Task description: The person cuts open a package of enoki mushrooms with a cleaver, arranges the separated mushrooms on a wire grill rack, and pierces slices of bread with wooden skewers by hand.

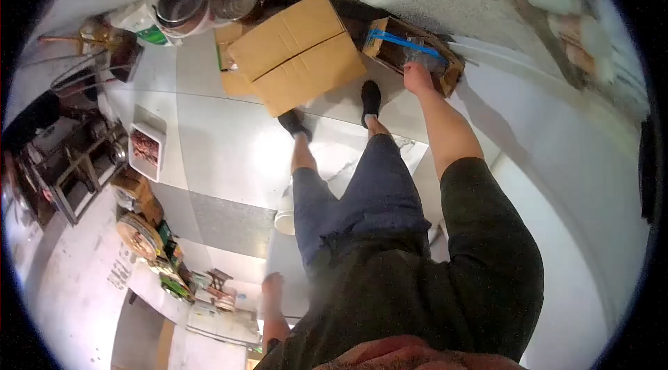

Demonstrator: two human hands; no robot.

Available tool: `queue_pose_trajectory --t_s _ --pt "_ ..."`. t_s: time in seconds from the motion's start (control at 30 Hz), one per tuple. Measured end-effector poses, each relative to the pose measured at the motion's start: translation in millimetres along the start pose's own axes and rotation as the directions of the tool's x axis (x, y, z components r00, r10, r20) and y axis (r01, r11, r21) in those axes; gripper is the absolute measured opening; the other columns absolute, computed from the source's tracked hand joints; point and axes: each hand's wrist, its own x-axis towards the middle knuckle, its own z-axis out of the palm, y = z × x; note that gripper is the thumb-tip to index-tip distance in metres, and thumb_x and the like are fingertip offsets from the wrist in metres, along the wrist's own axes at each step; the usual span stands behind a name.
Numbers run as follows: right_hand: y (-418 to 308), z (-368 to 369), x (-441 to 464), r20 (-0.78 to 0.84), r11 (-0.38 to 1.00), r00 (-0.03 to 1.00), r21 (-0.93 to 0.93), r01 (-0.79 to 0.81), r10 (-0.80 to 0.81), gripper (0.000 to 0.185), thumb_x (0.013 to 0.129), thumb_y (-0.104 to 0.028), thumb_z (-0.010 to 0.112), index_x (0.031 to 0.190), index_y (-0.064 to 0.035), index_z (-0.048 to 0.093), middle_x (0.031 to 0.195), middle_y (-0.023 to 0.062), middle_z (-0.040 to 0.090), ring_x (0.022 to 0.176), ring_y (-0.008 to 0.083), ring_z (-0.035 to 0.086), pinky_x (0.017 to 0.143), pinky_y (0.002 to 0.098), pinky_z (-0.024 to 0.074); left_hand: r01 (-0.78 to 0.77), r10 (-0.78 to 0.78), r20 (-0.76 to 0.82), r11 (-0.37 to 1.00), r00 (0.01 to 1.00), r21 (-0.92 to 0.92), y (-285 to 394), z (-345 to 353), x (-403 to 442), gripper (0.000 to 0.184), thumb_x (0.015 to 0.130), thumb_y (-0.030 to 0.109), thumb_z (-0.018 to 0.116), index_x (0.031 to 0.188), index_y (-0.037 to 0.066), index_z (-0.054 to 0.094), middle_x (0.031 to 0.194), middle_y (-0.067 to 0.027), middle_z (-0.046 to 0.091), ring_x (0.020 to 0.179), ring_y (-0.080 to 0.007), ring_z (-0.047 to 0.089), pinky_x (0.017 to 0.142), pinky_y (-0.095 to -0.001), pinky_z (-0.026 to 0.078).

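My right hand (419,78) reaches to the near edge of an open cardboard box (390,58) at the upper right. Its fingers are closed, next to clear plastic (423,57) inside the box; what they grip is too small to make out. Blue tape (407,43) runs across that box. To its left lies a larger closed cardboard box (299,50), with its lid seam facing up. My left hand (273,288) hangs low beside my body, away from the boxes, and its fingers are blurred.
Pots (182,4) stand by the wall at the upper left. A white tray of reddish items (160,154) sits on the floor at left, near a dark metal frame (73,178). Several goods, with a round wooden item (138,236), line the lower left. My feet are beside the large box.
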Motion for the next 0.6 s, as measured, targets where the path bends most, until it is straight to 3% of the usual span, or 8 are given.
queue_pose_trajectory --t_s 0.07,0.1,0.2,0.3,0.43,0.6 --pt "-6.4 -3.3 14.3 0.089 0.995 0.996 0.091 -0.030 0.022 0.028 0.094 -0.021 0.049 0.114 -0.0070 0.063 0.116 0.0187 0.062 0.107 0.0361 0.058 0.091 0.0437 0.0473 0.063 -0.057 0.116 0.997 0.992 -0.049 -13.0 45.6 -6.7 0.030 0.092 0.023 0.057 0.111 0.000 0.059 0.095 -0.0116 0.068 0.081 -0.0203 0.066 0.065 -0.0295 0.050" --pt "-10.0 -1.6 22.9 0.129 0.990 0.991 0.136 -0.042 0.025 0.029 0.094 -0.021 0.049 0.115 -0.0071 0.063 0.118 0.0188 0.061 0.108 0.0357 0.058 0.091 0.0436 0.0472 0.005 -0.001 0.141 1.000 0.990 -0.029 0.2 60.4 -13.9 0.030 0.093 0.024 0.057 0.111 0.000 0.060 0.093 -0.0105 0.067 0.080 -0.0197 0.065 0.067 -0.0295 0.049" --pt "10.0 33.0 63.8 0.167 0.979 0.968 0.106 0.172 -0.188 0.035 0.096 -0.022 0.046 0.124 -0.0032 0.056 0.121 0.0179 0.060 0.110 0.0390 0.056 0.094 0.0456 0.0458 0.024 -0.020 0.021 0.978 1.000 -0.206 53.4 97.0 -27.0 0.028 0.095 0.024 0.055 0.109 0.000 0.060 0.090 -0.0095 0.067 0.078 -0.0187 0.064 0.070 -0.0307 0.049" --pt "21.7 61.6 102.8 0.218 0.967 0.963 -0.161 0.197 -0.160 0.035 0.095 -0.020 0.046 0.124 -0.0025 0.056 0.119 0.0180 0.061 0.107 0.0397 0.058 0.093 0.0465 0.0460 0.044 -0.050 -0.021 0.979 0.999 -0.198 73.1 116.1 -20.1 0.029 0.095 0.026 0.055 0.108 0.000 0.060 0.089 -0.0094 0.066 0.078 -0.0174 0.063 0.070 -0.0306 0.049" --pt "37.4 93.5 162.0 0.315 0.848 0.932 -0.530 0.016 0.180 0.037 0.088 -0.019 0.054 0.120 -0.0016 0.060 0.121 0.0205 0.060 0.115 0.0370 0.055 0.101 0.0417 0.0408 0.173 -0.190 -0.031 0.940 0.981 -0.295 54.8 151.5 -16.3 0.029 0.096 0.022 0.051 0.108 -0.002 0.060 0.087 -0.0094 0.067 0.075 -0.0156 0.064 0.068 -0.0277 0.049" --pt "52.4 117.6 191.2 0.202 0.769 0.962 -0.639 -0.014 0.185 0.038 0.089 -0.021 0.055 0.121 -0.0009 0.059 0.122 0.0212 0.059 0.115 0.0369 0.054 0.101 0.0423 0.0409 0.303 -0.298 0.054 0.924 0.953 -0.233 25.8 188.3 -23.2 0.029 0.095 0.023 0.053 0.108 -0.003 0.060 0.088 -0.0103 0.068 0.075 -0.0160 0.064 0.066 -0.0280 0.050"
